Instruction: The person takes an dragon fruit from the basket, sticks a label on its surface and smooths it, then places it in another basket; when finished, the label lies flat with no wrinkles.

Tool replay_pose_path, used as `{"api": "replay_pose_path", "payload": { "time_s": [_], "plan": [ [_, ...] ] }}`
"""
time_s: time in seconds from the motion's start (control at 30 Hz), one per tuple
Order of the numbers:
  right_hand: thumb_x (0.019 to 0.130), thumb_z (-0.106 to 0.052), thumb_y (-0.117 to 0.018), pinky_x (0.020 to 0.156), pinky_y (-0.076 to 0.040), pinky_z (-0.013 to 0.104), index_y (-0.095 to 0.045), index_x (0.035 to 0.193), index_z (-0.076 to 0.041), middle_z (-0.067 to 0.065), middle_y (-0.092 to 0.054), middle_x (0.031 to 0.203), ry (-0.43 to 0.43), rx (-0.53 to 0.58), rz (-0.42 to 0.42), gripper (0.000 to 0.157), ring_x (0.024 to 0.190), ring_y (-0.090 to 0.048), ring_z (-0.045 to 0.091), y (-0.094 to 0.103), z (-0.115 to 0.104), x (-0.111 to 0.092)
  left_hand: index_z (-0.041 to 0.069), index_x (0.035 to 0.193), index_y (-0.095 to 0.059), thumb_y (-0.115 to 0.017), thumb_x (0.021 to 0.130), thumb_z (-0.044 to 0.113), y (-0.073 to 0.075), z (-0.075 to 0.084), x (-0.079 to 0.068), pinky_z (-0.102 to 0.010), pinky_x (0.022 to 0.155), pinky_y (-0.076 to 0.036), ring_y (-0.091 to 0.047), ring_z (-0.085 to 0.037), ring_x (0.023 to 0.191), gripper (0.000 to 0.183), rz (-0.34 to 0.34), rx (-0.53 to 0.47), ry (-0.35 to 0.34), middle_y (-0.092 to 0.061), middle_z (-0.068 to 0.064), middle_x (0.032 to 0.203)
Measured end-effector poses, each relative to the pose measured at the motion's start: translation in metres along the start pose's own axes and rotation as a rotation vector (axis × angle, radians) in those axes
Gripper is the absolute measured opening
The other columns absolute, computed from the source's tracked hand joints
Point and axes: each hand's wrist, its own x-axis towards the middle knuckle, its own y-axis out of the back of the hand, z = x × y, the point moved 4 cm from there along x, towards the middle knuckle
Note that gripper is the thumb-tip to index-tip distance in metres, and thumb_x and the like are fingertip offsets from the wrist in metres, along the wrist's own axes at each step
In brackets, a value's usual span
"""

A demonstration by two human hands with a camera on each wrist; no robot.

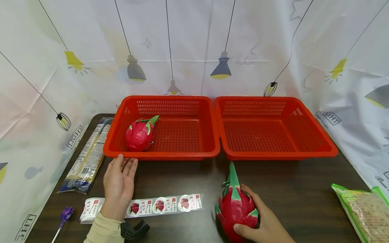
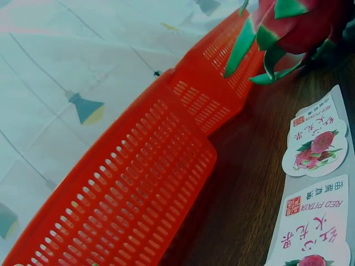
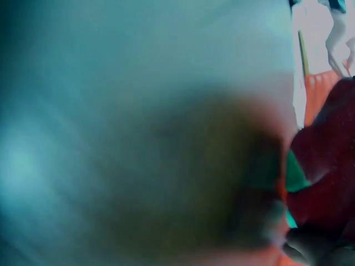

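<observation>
My right hand (image 1: 262, 219) grips a red dragon fruit (image 1: 235, 209) with green scales, its long tip pointing toward the baskets. The right wrist view is mostly a blur, with part of that dragon fruit (image 3: 327, 166) at its right edge. Palm up, my left hand (image 1: 120, 179) has its fingertips right at the front rim of the left red basket (image 1: 164, 155). A second dragon fruit (image 1: 139, 135) lies inside that basket, toward its left side. Under my left wrist runs a strip of dragon fruit stickers (image 1: 164, 205), seen close up in the left wrist view.
Beside the left basket stands a similar red basket (image 1: 279, 155), with nothing in it. A long plastic packet (image 1: 88, 155) lies on the left, a purple lollipop (image 1: 66, 214) nearer me. At the far right is a green-edged bag (image 1: 364, 209). Printed white cloth (image 1: 188, 44) hangs behind.
</observation>
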Motion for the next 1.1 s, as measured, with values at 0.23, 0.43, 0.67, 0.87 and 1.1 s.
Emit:
{"api": "replay_pose_path", "payload": {
  "time_s": [0.23, 0.43, 0.67, 0.87, 1.1],
  "plan": [
    [0.084, -0.033, -0.08, 0.076, -0.063, 0.035, -0.014, 0.161, -0.016, 0.024, -0.037, 0.154, 0.11, -0.096, -0.135, 0.103, 0.123, -0.053, 0.031, 0.011, -0.008, 0.01, 0.018, 0.124, -0.041, -0.051, 0.107, 0.031, 0.003, -0.01, -0.012, -0.023, 0.093, -0.058, -0.062, -0.013, 0.106, 0.024, -0.053, -0.025, 0.057, -0.058, 0.001, 0.112],
    [0.083, -0.033, -0.082, 0.076, -0.063, 0.034, -0.011, 0.16, -0.011, 0.023, -0.043, 0.148, 0.09, -0.125, -0.172, 0.107, 0.122, -0.052, 0.03, 0.016, -0.001, 0.014, 0.01, 0.114, -0.052, -0.052, 0.107, 0.024, -0.004, -0.045, -0.044, -0.026, 0.08, -0.057, -0.067, -0.014, 0.088, 0.015, -0.366, 0.582, 0.059, -0.068, -0.001, 0.098],
    [0.081, -0.032, -0.084, 0.078, -0.063, 0.042, -0.014, 0.16, -0.009, 0.023, -0.045, 0.146, -0.001, -0.117, -0.178, 0.108, 0.122, -0.052, 0.032, 0.02, 0.003, 0.016, 0.017, 0.106, -0.065, -0.078, 0.087, 0.039, -0.014, -0.07, -0.073, -0.034, 0.071, -0.042, -0.058, -0.016, 0.089, 0.032, -0.748, 1.931, -0.603, -0.063, 0.003, 0.097],
    [0.083, -0.035, -0.081, 0.081, -0.063, 0.045, -0.014, 0.161, -0.013, 0.023, -0.043, 0.149, -0.048, -0.067, -0.183, 0.105, 0.123, -0.051, 0.032, 0.019, 0.005, 0.018, 0.011, 0.108, -0.063, -0.088, 0.076, 0.043, -0.002, -0.08, -0.068, -0.042, 0.07, -0.045, -0.052, -0.025, 0.093, 0.051, -0.779, 2.135, -0.62, -0.055, -0.005, 0.102],
    [0.088, -0.034, -0.076, 0.084, -0.063, 0.038, -0.012, 0.162, -0.019, 0.026, -0.036, 0.155, 0.036, -0.036, -0.183, 0.1, 0.13, -0.049, 0.037, 0.017, -0.001, 0.018, 0.008, 0.107, -0.065, -0.086, 0.08, 0.03, -0.002, -0.077, -0.065, -0.038, 0.07, -0.049, -0.049, -0.022, 0.089, 0.04, -0.79, 2.128, -0.611, -0.054, -0.004, 0.096]
  ]
}}
